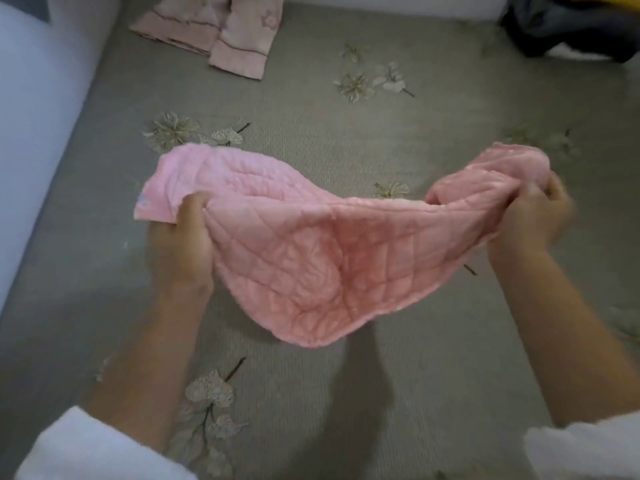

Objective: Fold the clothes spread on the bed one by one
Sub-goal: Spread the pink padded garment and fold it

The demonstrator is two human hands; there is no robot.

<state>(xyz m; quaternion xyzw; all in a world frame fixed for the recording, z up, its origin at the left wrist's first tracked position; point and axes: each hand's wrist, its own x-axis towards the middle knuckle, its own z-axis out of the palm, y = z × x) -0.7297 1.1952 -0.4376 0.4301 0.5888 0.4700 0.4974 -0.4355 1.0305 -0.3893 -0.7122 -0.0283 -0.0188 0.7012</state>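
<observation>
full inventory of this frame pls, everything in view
pink quilted garment: 1, pink, held up over the middle of the bed between both hands
patterned garment: 1 or 2 pieces, cannot tell, pale pink with darker trim, lying on the bed at far left
dark clothes pile: 1, dark grey to black, far right corner, something yellow at the top edge
bed sheet: 1, grey-green with flower print, under everything
pale surface: 1, bluish white, along the left edge, cannot tell what it is
sleeves: 2, white, bottom corners
left hand: 1, grips the garment's left end
right hand: 1, grips the bunched right end
</observation>
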